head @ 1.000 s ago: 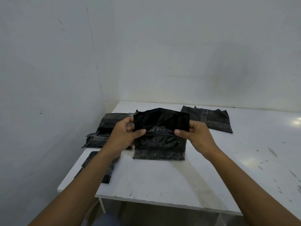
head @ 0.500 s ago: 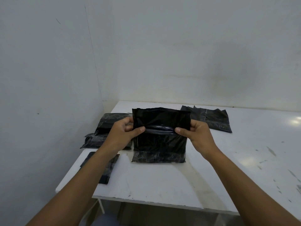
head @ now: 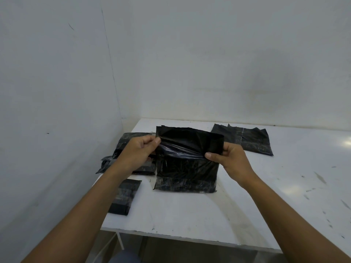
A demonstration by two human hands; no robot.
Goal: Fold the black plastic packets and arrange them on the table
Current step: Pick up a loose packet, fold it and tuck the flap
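The black plastic packet (head: 187, 168) is held over the left half of the white surface (head: 256, 215), with its lower edge resting on the surface and its upper part raised and curled over toward the front. Its left side is pinched by the left hand (head: 139, 149) and its right side by the right hand (head: 230, 158); the hands are kept apart, one at each side of the packet. A crumpled heap of black packets (head: 127, 141) is seen at the left edge of the surface, partly hidden behind the left hand. A small folded packet (head: 124, 196) lies flat near the front left corner, apart from the held one. Two overlapping flat packets (head: 248, 139) are spread near the far edge. Dark scuffs and scratches are seen on the right part of the surface. The surface is set into a corner formed by pale walls (head: 209, 63), and a white leg (head: 120, 241) is visible below its front edge.
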